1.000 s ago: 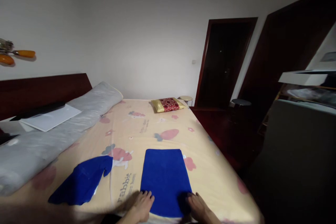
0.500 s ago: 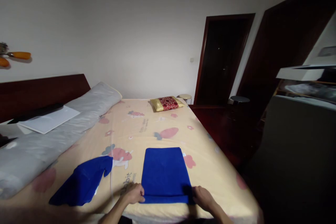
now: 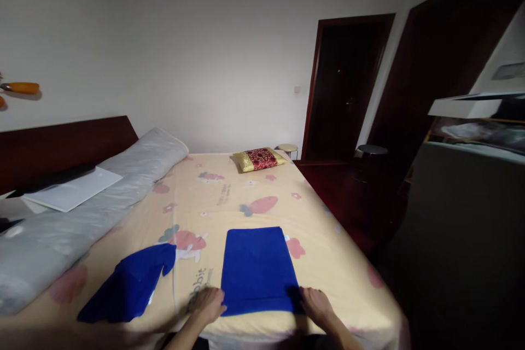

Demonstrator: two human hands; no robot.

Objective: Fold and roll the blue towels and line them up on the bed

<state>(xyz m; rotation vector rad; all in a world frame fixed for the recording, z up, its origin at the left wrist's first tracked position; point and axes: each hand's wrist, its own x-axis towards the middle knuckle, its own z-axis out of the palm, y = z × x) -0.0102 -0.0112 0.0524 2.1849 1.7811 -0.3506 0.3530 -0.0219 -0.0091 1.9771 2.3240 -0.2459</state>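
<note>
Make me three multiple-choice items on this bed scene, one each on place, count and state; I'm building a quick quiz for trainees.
1. Where does the small red-and-gold pillow lie?
A. at the far end of the bed
B. on the grey bolster
C. on the floor

2. How many blue cloths are on the bed?
A. one
B. two
C. four

3. How does the blue towel between the hands lie?
A. rolled up
B. crumpled
C. flat, as a neat rectangle

Answers:
1 A, it sits near the far edge of the sheet.
2 B, the towel and a crumpled blue cloth beside it.
3 C, the left hand and right hand hold its near corners.
</note>
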